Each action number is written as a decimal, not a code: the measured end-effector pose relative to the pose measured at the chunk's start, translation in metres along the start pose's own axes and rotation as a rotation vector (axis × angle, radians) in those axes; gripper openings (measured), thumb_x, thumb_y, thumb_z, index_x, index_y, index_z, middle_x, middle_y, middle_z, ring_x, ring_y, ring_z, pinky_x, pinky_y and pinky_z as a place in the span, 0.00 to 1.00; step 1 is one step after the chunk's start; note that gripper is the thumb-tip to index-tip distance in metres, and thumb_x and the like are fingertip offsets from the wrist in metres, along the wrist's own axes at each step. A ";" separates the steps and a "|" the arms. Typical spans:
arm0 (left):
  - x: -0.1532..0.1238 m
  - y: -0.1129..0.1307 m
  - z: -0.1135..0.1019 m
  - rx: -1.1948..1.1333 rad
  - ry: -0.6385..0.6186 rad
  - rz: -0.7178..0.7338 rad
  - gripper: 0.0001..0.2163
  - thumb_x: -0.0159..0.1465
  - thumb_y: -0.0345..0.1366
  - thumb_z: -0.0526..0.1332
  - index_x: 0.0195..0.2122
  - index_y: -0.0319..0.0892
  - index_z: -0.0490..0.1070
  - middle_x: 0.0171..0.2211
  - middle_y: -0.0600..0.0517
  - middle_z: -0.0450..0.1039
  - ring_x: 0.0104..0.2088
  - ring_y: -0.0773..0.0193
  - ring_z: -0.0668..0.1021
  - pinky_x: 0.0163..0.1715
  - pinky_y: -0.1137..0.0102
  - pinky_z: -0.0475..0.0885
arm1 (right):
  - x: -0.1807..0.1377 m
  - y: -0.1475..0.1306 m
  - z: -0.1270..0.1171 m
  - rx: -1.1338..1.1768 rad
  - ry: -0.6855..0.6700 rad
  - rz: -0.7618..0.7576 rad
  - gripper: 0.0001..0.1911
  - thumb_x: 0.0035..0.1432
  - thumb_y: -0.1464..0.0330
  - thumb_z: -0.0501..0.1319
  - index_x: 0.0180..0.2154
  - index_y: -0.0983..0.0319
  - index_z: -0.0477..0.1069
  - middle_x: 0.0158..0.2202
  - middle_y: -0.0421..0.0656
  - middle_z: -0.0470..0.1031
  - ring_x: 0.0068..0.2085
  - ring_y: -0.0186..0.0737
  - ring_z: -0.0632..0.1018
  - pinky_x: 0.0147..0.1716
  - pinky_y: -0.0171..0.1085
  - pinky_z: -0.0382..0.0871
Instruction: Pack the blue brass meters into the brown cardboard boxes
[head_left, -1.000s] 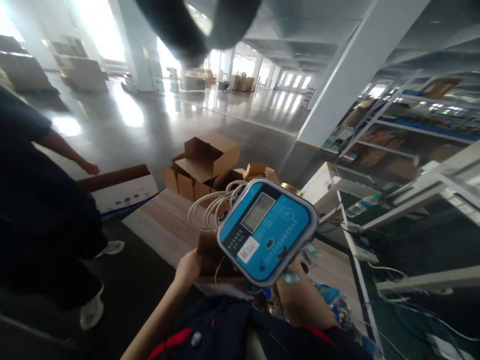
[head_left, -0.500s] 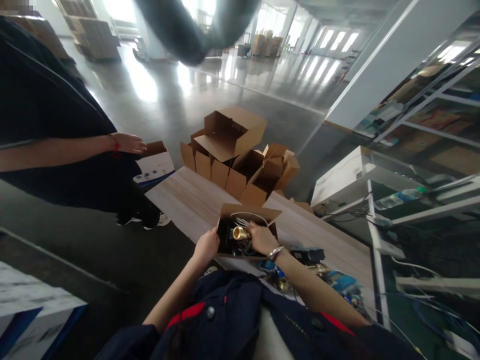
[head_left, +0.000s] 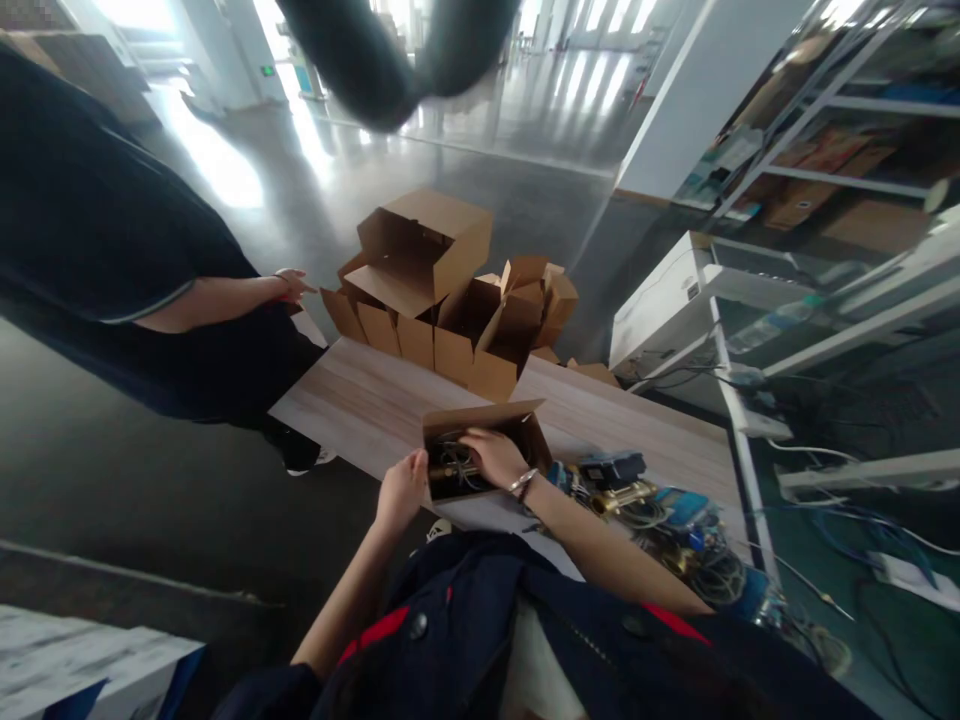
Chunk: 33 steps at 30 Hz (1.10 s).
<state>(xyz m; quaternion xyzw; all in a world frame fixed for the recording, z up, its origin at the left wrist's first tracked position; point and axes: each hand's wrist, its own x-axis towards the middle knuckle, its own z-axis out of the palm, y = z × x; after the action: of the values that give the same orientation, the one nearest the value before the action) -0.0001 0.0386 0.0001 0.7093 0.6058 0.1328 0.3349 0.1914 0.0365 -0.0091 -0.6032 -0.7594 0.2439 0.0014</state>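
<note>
An open cardboard box (head_left: 536,440) stands on the wood-grain tabletop in front of me. My left hand (head_left: 403,487) is closed on its left edge, thumb and fingers pinching the cardboard. My right hand (head_left: 493,457) reaches into the box from the right, its fingers bent over a coil of thin grey cable (head_left: 459,452). Beneath the cable lies a brass pipe fitting (head_left: 448,472), partly covered. The fingertips of this hand are partly hidden in the box. Right of the box, beside my right forearm, several brass fittings (head_left: 626,497) with cables and blue parts lie in a heap.
Several open cardboard boxes (head_left: 420,335) are stacked beyond the table (head_left: 360,392). A co-worker in dark clothes stands at the left, one hand (head_left: 294,284) held out near the boxes. A metal rack (head_left: 731,390) with a bottle and cables is at the right.
The brass fitting has gone down into the box, and my right hand now lies over the cable. My view has shifted to the right. The co-worker's hand has moved toward the stacked boxes.
</note>
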 end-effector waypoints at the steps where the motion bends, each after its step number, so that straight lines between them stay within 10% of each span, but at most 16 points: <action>1: 0.006 -0.004 -0.001 -0.056 0.051 0.022 0.17 0.68 0.40 0.45 0.42 0.42 0.73 0.31 0.49 0.76 0.31 0.63 0.77 0.33 0.71 0.68 | 0.002 0.001 0.001 0.029 0.041 0.052 0.19 0.63 0.72 0.49 0.53 0.62 0.67 0.54 0.49 0.69 0.54 0.45 0.71 0.54 0.41 0.63; 6: 0.042 -0.002 0.020 -0.136 0.298 0.205 0.10 0.63 0.36 0.54 0.38 0.42 0.74 0.36 0.49 0.73 0.32 0.65 0.75 0.36 0.71 0.70 | 0.002 0.007 0.014 0.136 0.006 0.087 0.14 0.58 0.70 0.56 0.46 0.65 0.73 0.46 0.50 0.76 0.48 0.46 0.76 0.47 0.39 0.69; 12: 0.047 0.000 0.078 -0.038 0.375 0.238 0.12 0.60 0.33 0.59 0.45 0.41 0.70 0.43 0.44 0.68 0.46 0.54 0.71 0.50 0.57 0.66 | -0.048 0.104 0.008 0.608 0.756 0.311 0.19 0.59 0.71 0.50 0.51 0.61 0.66 0.53 0.51 0.69 0.53 0.46 0.71 0.54 0.50 0.64; 18: 0.049 -0.026 0.089 -0.420 0.495 -0.091 0.25 0.50 0.33 0.65 0.50 0.39 0.64 0.52 0.41 0.61 0.53 0.52 0.68 0.53 0.53 0.65 | -0.014 0.135 0.049 0.857 0.444 0.267 0.32 0.36 0.68 0.69 0.47 0.65 0.67 0.46 0.51 0.74 0.46 0.49 0.75 0.47 0.48 0.70; 23: 0.049 -0.044 0.082 -0.642 0.253 0.013 0.10 0.53 0.34 0.59 0.35 0.38 0.72 0.57 0.41 0.62 0.51 0.53 0.73 0.46 0.61 0.72 | -0.011 0.131 0.071 0.900 0.513 0.152 0.19 0.48 0.66 0.59 0.44 0.62 0.71 0.56 0.49 0.68 0.56 0.46 0.69 0.58 0.47 0.60; 30: 0.047 -0.037 0.037 -0.041 -0.122 0.269 0.12 0.56 0.39 0.58 0.36 0.42 0.78 0.62 0.45 0.58 0.64 0.47 0.55 0.61 0.50 0.50 | -0.041 0.128 0.018 0.228 0.021 0.009 0.21 0.52 0.63 0.59 0.50 0.57 0.72 0.66 0.46 0.52 0.66 0.55 0.50 0.62 0.55 0.41; 33: 0.032 -0.015 0.040 0.394 -0.293 0.444 0.43 0.44 0.47 0.69 0.60 0.37 0.60 0.66 0.37 0.44 0.66 0.43 0.46 0.62 0.49 0.44 | -0.039 0.094 0.017 -0.083 -0.108 -0.065 0.60 0.29 0.57 0.73 0.63 0.63 0.51 0.67 0.57 0.37 0.66 0.67 0.40 0.61 0.59 0.35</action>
<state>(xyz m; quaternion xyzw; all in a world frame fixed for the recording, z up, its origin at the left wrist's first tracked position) 0.0195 0.0572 -0.0467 0.8868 0.3957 -0.0207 0.2377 0.2827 0.0091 -0.0476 -0.5635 -0.7870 0.2445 -0.0567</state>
